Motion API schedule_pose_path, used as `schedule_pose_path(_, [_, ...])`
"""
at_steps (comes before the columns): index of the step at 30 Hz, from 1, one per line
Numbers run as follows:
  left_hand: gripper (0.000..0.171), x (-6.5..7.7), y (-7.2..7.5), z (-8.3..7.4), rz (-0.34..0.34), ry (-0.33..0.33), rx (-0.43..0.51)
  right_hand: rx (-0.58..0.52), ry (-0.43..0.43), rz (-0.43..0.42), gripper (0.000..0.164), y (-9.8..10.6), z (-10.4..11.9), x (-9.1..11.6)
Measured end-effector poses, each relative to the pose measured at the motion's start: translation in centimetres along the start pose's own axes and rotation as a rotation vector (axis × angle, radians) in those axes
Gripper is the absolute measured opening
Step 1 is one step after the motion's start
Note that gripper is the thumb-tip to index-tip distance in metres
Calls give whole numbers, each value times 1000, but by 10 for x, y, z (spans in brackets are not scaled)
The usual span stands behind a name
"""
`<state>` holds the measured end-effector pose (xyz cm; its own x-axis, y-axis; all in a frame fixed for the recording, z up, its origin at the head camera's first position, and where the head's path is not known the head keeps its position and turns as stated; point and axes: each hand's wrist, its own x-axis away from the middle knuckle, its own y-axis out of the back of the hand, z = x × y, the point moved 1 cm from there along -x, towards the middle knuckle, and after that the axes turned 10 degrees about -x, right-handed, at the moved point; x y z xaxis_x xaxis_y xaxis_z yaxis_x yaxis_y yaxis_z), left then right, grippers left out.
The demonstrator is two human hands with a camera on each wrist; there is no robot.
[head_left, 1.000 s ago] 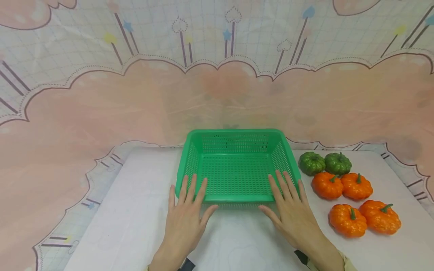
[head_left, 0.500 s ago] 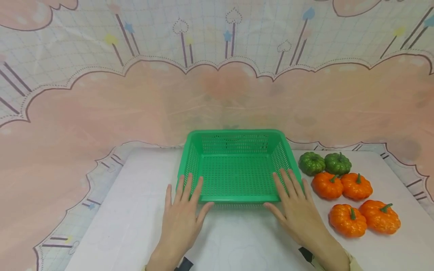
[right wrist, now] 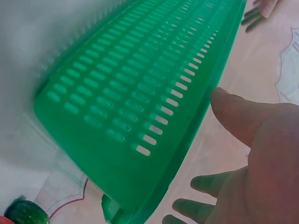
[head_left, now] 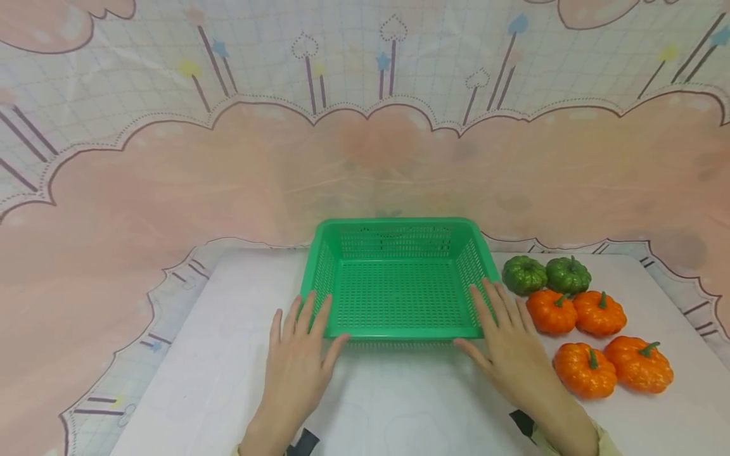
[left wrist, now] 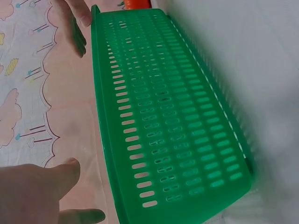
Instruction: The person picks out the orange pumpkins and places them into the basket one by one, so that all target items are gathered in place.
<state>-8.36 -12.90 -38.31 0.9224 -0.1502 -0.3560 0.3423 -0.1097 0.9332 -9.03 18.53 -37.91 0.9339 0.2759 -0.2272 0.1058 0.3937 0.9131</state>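
Observation:
An empty green plastic basket (head_left: 399, 332) with slotted walls sits at the middle back of the white table. Over its near left corner, my left hand (head_left: 296, 367) is held palm down, fingers straight and spread. My right hand (head_left: 516, 364) hovers the same way at the near right corner, thumb pointing inward. In the left wrist view, the thumb and a finger show beside the rim of the basket (left wrist: 163, 116). The right wrist view has the thumb tip right at the rim of the basket (right wrist: 117, 116). Neither hand grips anything.
Right of the basket stand two small green pumpkins (head_left: 524, 275), with several orange pumpkins (head_left: 585, 371) nearer the front, close beside my right hand. A patterned pink and white cloth (head_left: 365, 158) hangs behind the table (head_left: 188, 354).
Both hands have drifted apart, the left to the left and the right to the right, toward the basket's outer corners. The basket and pumpkins stay put.

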Motion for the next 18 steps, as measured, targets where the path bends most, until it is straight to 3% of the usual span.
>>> schedule_pose_path(11, [64, -1, 2, 9, -28, 21, 12, -35, -19, -17, 86, 7, -7, -1])
schedule_pose_path(18, [64, -1, 0, 13, -47, 30, 43, -41, 13, -60, 86, 11, -13, 0])
